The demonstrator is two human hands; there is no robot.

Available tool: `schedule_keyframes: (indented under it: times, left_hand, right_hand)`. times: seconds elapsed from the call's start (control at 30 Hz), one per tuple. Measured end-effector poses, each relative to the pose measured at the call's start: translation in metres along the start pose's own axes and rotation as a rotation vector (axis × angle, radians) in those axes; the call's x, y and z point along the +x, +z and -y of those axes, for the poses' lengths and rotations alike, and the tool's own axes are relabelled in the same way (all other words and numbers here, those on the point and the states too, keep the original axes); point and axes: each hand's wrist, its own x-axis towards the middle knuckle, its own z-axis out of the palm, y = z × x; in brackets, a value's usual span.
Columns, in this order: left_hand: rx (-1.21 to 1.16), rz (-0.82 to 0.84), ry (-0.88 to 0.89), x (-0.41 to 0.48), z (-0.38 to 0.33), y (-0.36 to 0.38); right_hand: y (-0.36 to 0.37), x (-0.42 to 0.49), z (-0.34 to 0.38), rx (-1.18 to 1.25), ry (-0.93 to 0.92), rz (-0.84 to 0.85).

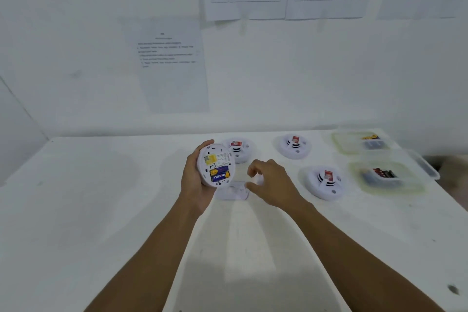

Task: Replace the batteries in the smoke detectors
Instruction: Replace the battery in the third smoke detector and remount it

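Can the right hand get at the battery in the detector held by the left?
Probably yes. The left hand grips the detector by its rim, leaving the battery uncovered, and the right hand is beside it with nothing between them.

Printed sheets on white wall
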Motion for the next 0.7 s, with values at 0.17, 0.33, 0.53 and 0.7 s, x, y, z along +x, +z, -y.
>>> schedule_keyframes:
  times: [0.17, 0.33, 0.53, 0.7]
  left_hand:
    - [-0.011, -0.023, -0.013, 0.008, -0.012, -0.023]
    - [-0.022, -0.014, 0.000, 0.013, -0.016, -0.030]
    - [-0.048, -0.042, 0.038, 0.022, -0.014, -0.029]
    - [-0.069, -0.031, 0.014, 0.024, -0.003, -0.013]
  right_hand:
    - [0.018, 0.017, 0.013, -0.317, -0.058, 0.255]
    - [0.021, 0.027, 0.012, -0.349, -0.119, 0.295]
    - [-0.005, 0.029, 0.016, 0.016, 0.013, 0.168]
    - [-0.037, 0.029, 0.007, 0.488, 0.249, -0.034]
